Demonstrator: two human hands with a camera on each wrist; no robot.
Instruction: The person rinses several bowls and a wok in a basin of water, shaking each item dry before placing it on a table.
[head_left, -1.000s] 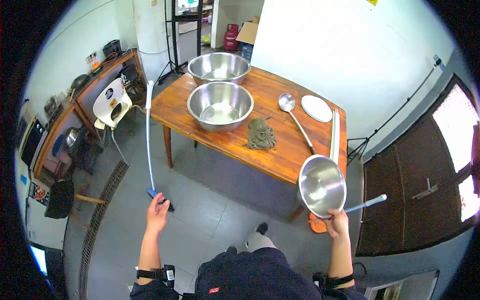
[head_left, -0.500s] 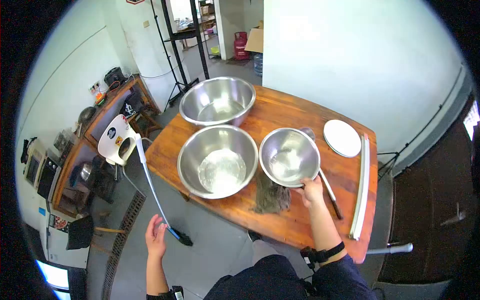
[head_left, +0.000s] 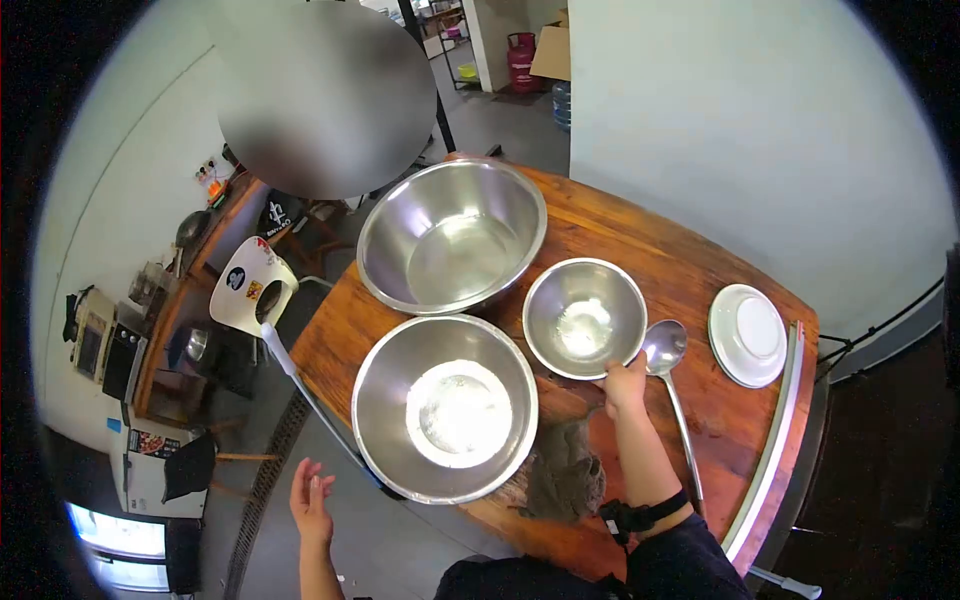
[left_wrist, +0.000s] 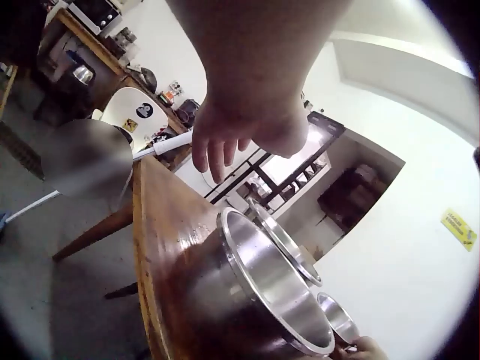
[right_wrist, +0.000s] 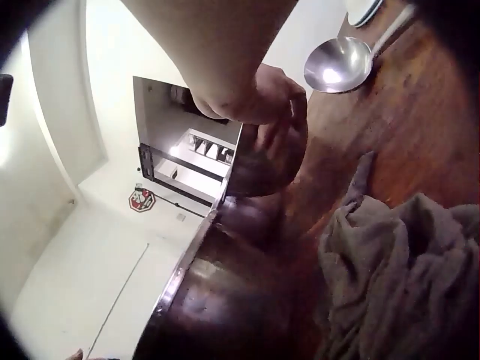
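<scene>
My right hand grips the near rim of a small steel bowl, thumb over the edge, with the bowl above the wooden table. To its left stand two large steel basins, one in front of the other. A crumpled grey-brown cloth lies below the bowl, beside the nearer basin. On the right a ladle rests with its handle toward me. My left hand hangs free left of the table, fingers loosely bent and holding nothing; in the left wrist view the same hand appears above the basins.
White plates lie stacked upside down at the table's right, beside a long pale strip along the edge. A long-handled brush leans at the left edge. A white chair stands further left. A grey blur covers the upper left.
My right hand has carried the small bowl from the table's front right corner up and left, to beside the basins. My view has moved closer over the table. The left hand stays free.
</scene>
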